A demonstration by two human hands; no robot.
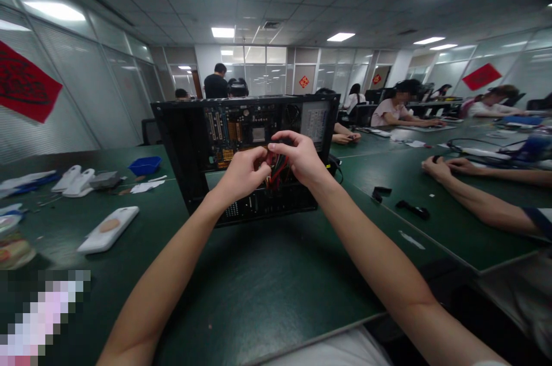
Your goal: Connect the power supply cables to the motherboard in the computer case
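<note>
A black computer case (179, 147) stands on its edge on the green table, its open side facing me. Inside it show a motherboard (236, 130), a fan (293, 118) and a silver power supply (314, 119). A bundle of red, black and yellow power cables (276, 176) hangs in front of the board. My left hand (246, 173) is closed, its fingertips pinching at the top of that bundle. My right hand (302, 159) meets it from the other side, thumb and fingers curled round the same cables. The exact connector between the fingertips is hidden.
On the left lie a white box-shaped device (110, 231), a blue tray (145, 166) and paper scraps. Small black parts (413, 209) lie right of the case. A co-worker's hands (442, 168) rest on the table at right; another person's hands (347, 136) show behind the case.
</note>
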